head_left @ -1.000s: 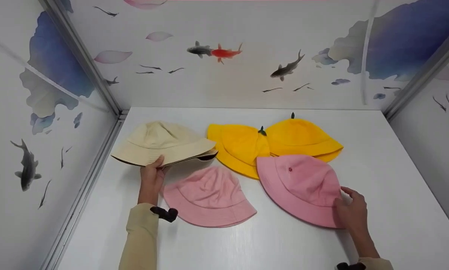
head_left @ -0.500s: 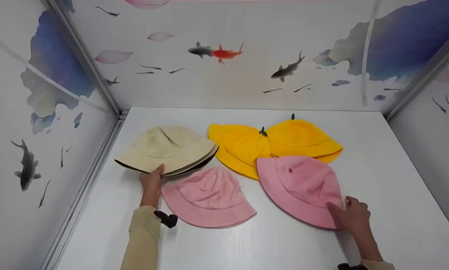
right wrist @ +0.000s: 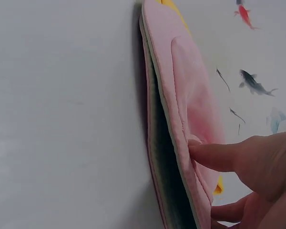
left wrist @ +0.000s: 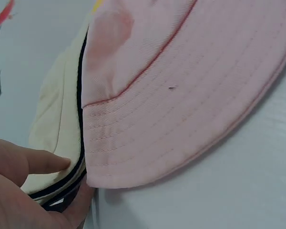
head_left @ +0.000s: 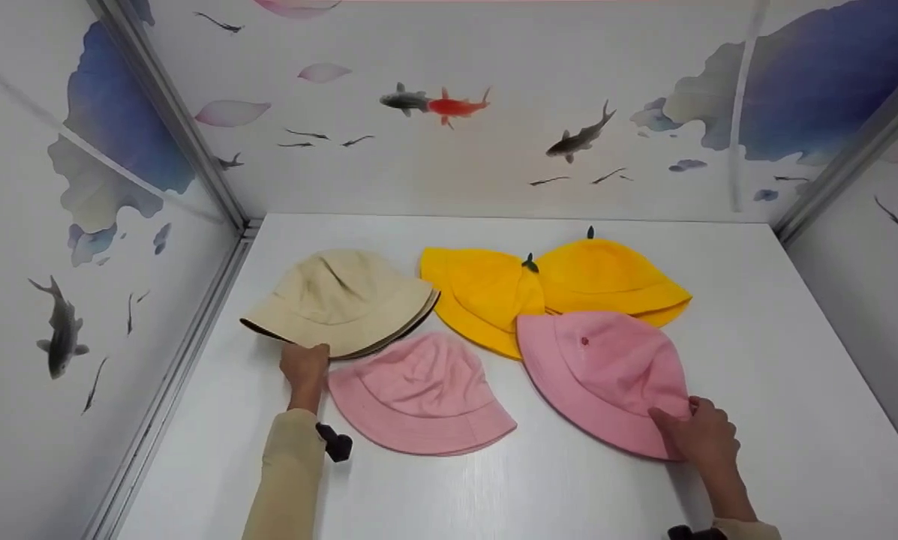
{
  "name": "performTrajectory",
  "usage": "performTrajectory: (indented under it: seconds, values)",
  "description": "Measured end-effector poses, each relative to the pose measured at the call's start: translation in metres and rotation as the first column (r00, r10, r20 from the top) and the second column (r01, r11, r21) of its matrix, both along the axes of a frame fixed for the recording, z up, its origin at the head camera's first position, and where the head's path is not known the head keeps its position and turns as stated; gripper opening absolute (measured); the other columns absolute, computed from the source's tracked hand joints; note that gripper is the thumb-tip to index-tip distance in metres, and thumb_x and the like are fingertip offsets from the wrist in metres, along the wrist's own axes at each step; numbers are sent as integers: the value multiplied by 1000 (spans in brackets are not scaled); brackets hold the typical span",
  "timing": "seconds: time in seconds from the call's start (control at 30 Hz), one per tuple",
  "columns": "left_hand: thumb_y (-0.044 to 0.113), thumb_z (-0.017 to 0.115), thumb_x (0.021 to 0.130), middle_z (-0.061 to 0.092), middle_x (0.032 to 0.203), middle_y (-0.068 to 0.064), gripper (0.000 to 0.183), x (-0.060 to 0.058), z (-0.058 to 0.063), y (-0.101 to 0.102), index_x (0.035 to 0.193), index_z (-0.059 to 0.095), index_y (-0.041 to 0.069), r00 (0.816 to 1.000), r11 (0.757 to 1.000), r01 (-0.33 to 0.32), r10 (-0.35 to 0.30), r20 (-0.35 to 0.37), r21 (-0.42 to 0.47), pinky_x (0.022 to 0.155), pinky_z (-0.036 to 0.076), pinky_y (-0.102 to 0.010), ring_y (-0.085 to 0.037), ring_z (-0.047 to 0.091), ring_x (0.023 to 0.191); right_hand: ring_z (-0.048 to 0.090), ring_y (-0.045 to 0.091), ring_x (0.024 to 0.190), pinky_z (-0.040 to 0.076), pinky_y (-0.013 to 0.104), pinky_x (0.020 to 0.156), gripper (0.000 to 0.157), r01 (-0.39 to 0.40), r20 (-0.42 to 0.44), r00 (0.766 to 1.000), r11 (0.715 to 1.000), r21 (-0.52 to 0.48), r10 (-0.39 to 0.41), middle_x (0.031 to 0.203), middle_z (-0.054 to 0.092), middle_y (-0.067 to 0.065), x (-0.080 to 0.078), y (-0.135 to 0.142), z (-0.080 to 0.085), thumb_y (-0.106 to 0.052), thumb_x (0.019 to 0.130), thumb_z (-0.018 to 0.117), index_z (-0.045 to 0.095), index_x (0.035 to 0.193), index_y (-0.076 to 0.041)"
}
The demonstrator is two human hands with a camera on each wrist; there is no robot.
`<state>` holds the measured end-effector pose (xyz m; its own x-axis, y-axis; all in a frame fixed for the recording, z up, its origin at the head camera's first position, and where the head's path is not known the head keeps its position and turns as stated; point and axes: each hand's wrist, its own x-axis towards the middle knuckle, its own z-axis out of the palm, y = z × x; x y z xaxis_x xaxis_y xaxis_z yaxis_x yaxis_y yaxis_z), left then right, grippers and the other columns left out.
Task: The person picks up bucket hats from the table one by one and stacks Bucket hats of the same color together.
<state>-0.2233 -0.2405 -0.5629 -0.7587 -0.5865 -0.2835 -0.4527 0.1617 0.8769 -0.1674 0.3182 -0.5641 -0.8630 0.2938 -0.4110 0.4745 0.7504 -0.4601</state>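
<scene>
I see beige hat (head_left: 343, 300) lowered, edges closer; seems nearly settled. Left hand (head_left: 304, 369) pinches its edge, right hand (head_left: 702, 436) pinches darker pink hat (head_left: 606, 367).

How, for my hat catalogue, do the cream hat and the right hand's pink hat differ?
The cream hat has a dark brim edge; the pink hat has a pink one. A small red mark shows on the pink hat, none on the cream hat. Both are brimmed.

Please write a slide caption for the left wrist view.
Left grip pinching a cream hat by its dark-edged brim, beside a pink hat.
</scene>
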Motion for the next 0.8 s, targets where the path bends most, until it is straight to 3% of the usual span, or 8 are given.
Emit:
performTrajectory:
  seconds: [0.23,0.4,0.53,0.67,0.8]
  values:
    - [10,64,92,50,140,-32,59,-4,-2,11,140,40,-15,1000,1000,-4,4,-1,-5,114,38,-51,-43,47,134,43,54,127,40,63,109,101,28,-2,1000,995,-97,-28,143,36,42,0,1,-1,-54,90,65,25,145,19]
    - [19,63,95,46,145,-30,63,-4,1,10,143,38,-12,997,999,50,-49,52,-18,116,35,-53,-43,43,137,43,52,126,41,61,110,95,30,-24,999,986,-166,-35,142,36,41,0,1,0,-45,93,66,20,147,17]
    - [27,62,96,52,139,-33,61,1,-1,8,137,46,-15,990,985,99,-83,112,-138,111,39,-57,-48,48,131,42,50,127,41,61,109,83,20,-33,999,974,-224,-28,144,35,39,0,2,1,-36,97,61,18,150,11]
    - [34,63,95,58,130,-35,60,8,-4,8,128,54,-15,984,954,126,-85,156,-273,104,41,-60,-51,53,122,38,50,132,37,62,112,70,9,-52,998,965,-263,-24,149,31,36,2,2,1,-28,100,54,21,151,8]
    - [37,60,96,58,129,-37,62,11,-2,9,128,54,-16,977,937,167,-117,176,-305,103,39,-61,-53,52,120,39,49,133,40,60,109,62,7,-103,994,961,-276,-37,150,33,36,3,3,2,-24,100,48,26,150,5]
